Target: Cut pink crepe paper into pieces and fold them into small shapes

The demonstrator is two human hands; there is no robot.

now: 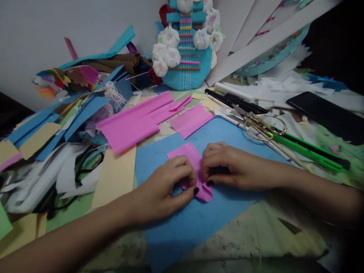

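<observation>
A small strip of pink crepe paper (191,156) lies on a blue paper sheet (196,223) in the middle of the table. My left hand (166,185) pinches its near left side, fingers curled and closed on it. My right hand (227,167) is closed on the strip's right side, touching the left hand's fingertips. The middle of the strip is hidden between the two hands. Its far end sticks out flat behind them, and its near end pokes out below.
Larger pink crepe pieces (133,123) lie behind. Gold-handled scissors (263,125), black pens (233,100), a green cutter (307,149) and a black phone (327,113) sit at the right. Paper scraps (57,125) pile up left. A blue paper model with white flowers (184,49) stands at the back.
</observation>
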